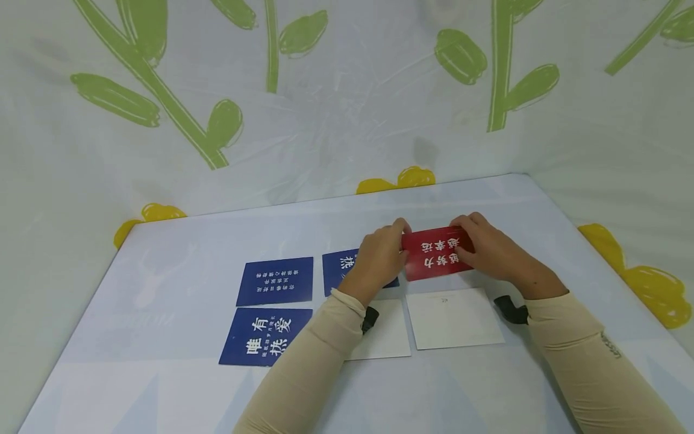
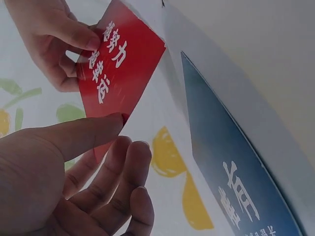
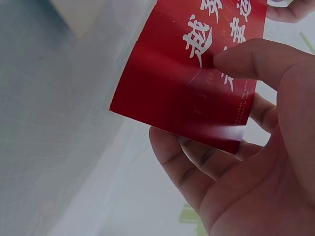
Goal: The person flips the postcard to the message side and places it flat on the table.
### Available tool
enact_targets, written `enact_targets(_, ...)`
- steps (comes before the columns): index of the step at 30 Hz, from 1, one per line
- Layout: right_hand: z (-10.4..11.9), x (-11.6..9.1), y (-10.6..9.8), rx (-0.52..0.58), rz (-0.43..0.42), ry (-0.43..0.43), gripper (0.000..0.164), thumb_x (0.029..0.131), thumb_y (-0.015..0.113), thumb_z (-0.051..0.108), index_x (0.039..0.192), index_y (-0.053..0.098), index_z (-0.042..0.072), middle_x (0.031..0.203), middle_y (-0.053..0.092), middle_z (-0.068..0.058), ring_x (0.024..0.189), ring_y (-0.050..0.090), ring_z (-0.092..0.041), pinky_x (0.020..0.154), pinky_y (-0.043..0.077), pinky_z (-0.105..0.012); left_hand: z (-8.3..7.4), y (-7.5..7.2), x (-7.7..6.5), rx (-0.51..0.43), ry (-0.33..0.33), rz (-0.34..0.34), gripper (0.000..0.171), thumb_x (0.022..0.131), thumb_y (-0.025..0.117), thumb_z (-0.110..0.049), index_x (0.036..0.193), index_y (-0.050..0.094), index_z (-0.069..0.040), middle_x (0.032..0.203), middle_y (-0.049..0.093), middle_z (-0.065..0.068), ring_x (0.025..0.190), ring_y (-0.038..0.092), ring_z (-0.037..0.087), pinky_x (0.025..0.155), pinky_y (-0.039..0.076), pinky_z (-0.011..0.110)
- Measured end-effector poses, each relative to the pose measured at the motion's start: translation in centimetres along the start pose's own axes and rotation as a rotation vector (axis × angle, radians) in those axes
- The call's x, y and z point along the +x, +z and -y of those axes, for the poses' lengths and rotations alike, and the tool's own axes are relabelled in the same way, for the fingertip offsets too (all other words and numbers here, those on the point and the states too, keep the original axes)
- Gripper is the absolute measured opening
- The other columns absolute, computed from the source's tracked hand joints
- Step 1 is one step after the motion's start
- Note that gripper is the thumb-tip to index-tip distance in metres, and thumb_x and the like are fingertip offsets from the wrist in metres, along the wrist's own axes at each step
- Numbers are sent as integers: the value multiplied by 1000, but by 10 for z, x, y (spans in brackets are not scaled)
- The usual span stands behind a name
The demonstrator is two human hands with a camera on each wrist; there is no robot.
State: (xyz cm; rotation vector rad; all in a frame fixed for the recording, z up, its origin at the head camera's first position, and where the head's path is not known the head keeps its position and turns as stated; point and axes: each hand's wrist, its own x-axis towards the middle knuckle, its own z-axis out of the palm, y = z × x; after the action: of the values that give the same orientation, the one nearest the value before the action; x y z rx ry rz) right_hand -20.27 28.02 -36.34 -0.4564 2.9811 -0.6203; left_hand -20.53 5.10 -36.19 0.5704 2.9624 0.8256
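Note:
A red card (image 1: 431, 256) with white Chinese characters is held up between both hands at the table's right side. My left hand (image 1: 376, 259) pinches its left end; in the left wrist view the thumb (image 2: 93, 130) lies on the printed face and fingers are behind. At the other end my right hand (image 1: 490, 250) grips the card, thumb (image 3: 261, 56) across the characters and fingers behind it. Partly under the left hand lies a blue card (image 1: 333, 274). Below the red card is a white card (image 1: 455, 319) with a small mark near its top edge.
A second white card (image 1: 382, 337) lies partly behind the left forearm. Further left, a blue card (image 1: 276, 282) with small text sits above another blue card (image 1: 244, 337) with large white characters. Behind the table (image 1: 162, 259) hangs a pale sheet (image 1: 352, 120) with green plant prints.

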Motion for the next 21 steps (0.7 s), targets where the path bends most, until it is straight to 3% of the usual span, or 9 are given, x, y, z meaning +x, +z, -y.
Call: enact_targets(21,5,0,-4,2,-94,17,42,90,67,8,129,51,2,121,59,-19,107,59,-34,91,55,-56,-1,-6,1,23,1,-42,38,92,74,-19,126,59,-14,114,73,3,96,69,16,87,58,31)
